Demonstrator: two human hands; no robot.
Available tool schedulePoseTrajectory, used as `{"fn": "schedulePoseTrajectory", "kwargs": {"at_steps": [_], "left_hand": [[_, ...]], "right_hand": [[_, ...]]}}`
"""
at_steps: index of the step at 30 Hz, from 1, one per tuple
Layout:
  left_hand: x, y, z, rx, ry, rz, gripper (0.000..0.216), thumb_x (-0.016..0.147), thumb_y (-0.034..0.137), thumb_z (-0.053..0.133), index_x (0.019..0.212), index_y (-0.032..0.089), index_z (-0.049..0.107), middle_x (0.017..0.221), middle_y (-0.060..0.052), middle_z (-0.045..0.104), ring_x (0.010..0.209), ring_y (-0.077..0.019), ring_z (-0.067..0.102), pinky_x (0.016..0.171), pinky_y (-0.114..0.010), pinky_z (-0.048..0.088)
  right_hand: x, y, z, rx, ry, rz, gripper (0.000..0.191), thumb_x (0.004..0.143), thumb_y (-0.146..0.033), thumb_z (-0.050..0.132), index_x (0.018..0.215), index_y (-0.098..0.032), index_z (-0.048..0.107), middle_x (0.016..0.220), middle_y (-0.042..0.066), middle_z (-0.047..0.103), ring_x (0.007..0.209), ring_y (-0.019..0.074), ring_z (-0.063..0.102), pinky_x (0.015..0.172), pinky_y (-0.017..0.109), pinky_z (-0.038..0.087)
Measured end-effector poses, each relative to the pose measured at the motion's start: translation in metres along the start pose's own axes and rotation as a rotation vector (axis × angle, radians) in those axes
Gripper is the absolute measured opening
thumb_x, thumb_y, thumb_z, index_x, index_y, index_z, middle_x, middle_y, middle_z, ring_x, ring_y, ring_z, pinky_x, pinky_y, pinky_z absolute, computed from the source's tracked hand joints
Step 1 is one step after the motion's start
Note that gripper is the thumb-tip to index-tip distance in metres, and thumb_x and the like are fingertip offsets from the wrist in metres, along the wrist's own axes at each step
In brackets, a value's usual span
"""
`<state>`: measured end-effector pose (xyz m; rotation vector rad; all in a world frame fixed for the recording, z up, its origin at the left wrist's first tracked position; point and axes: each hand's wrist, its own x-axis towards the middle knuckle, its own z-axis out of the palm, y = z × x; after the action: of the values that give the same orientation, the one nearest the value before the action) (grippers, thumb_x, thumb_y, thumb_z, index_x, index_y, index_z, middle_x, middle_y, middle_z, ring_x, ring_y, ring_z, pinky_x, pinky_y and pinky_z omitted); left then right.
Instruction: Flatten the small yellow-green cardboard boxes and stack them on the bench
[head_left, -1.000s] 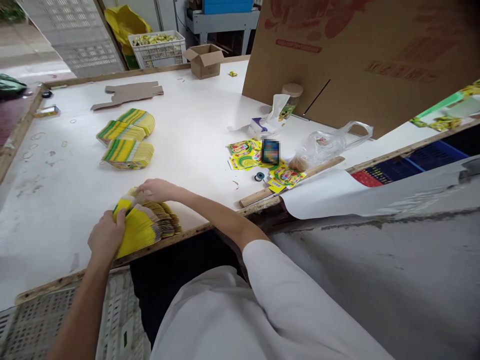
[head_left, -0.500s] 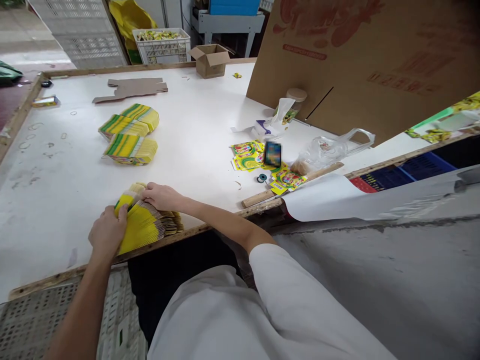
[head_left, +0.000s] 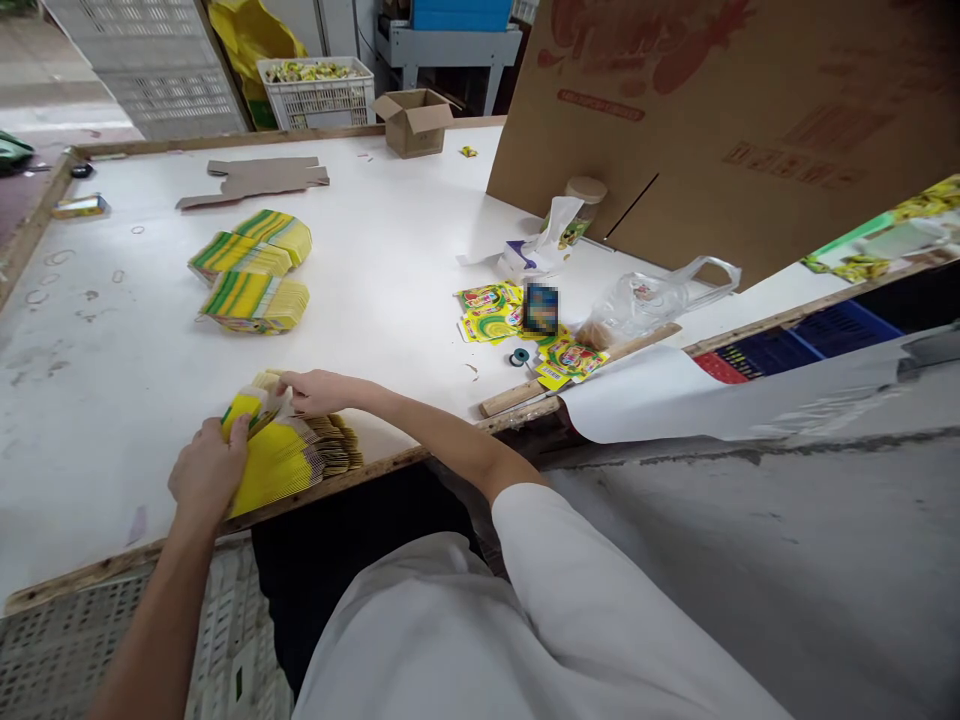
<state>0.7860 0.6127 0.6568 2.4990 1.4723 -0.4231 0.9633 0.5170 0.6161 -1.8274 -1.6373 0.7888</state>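
Note:
A fanned stack of flat yellow cardboard cartons (head_left: pixel 274 462) lies along the front edge of the table. My left hand (head_left: pixel 206 468) is closed round its left end, thumb on top. At the far side of the same stack, my right hand (head_left: pixel 319 392) has its fingers pinched at the carton edges, where a gap shows between the layers. The exact number of cartons in the fingers is hidden. Beyond my hands sit more bundles of green-and-yellow cartons (head_left: pixel 259 302).
Right of my hands are loose printed cartons (head_left: pixel 491 312), a small spool (head_left: pixel 518 357), a wooden bar (head_left: pixel 510 398) and a clear plastic bag (head_left: pixel 645 300). A large cardboard sheet (head_left: pixel 675 130) stands behind them. Farther back are an open box (head_left: pixel 415 128) and flat cardboard (head_left: pixel 262 178).
My right hand has lifted slightly at the carton edges, and a gap has opened between the cartons near my left thumb. The whole view has shifted a little.

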Motion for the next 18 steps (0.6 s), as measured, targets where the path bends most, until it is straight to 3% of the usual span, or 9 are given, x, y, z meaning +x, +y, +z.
{"fn": "schedulePoseTrajectory", "kwargs": {"at_steps": [3, 8, 14, 18], "left_hand": [[0.000, 0.001, -0.001, 0.012, 0.001, 0.001, 0.066, 0.097, 0.061, 0.019, 0.126, 0.011, 0.052, 0.127, -0.027, 0.062, 0.119, -0.0461, 0.060, 0.093, -0.057, 0.049], [0.000, 0.000, 0.000, 0.019, 0.001, 0.009, 0.068, 0.096, 0.063, 0.020, 0.126, 0.011, 0.052, 0.127, -0.027, 0.062, 0.118, -0.0460, 0.061, 0.093, -0.057, 0.049], [0.003, -0.003, 0.002, 0.027, -0.003, 0.003, 0.071, 0.095, 0.065, 0.019, 0.129, 0.012, 0.052, 0.126, -0.026, 0.063, 0.118, -0.0450, 0.061, 0.094, -0.057, 0.049], [0.003, -0.004, 0.003, 0.024, -0.007, 0.016, 0.072, 0.095, 0.065, 0.018, 0.129, 0.012, 0.051, 0.126, -0.027, 0.062, 0.118, -0.0475, 0.060, 0.094, -0.058, 0.048]], "right_hand": [[0.008, 0.002, 0.006, -0.043, 0.064, 0.029, 0.038, 0.098, -0.021, 0.050, 0.136, -0.020, 0.052, 0.100, 0.005, 0.072, 0.087, 0.0192, 0.066, 0.076, 0.028, 0.048], [0.016, 0.004, 0.015, -0.122, 0.105, 0.033, 0.027, 0.100, -0.026, 0.051, 0.124, -0.026, 0.064, 0.118, 0.006, 0.068, 0.104, 0.0222, 0.063, 0.086, 0.033, 0.047], [0.013, 0.001, 0.015, -0.193, 0.142, 0.028, 0.025, 0.099, -0.029, 0.055, 0.121, -0.025, 0.065, 0.124, 0.008, 0.059, 0.098, 0.0219, 0.062, 0.081, 0.033, 0.049], [0.013, 0.000, 0.015, -0.220, 0.175, 0.018, 0.024, 0.095, -0.032, 0.063, 0.118, -0.024, 0.065, 0.123, 0.008, 0.055, 0.106, 0.0218, 0.058, 0.085, 0.032, 0.048]]}}
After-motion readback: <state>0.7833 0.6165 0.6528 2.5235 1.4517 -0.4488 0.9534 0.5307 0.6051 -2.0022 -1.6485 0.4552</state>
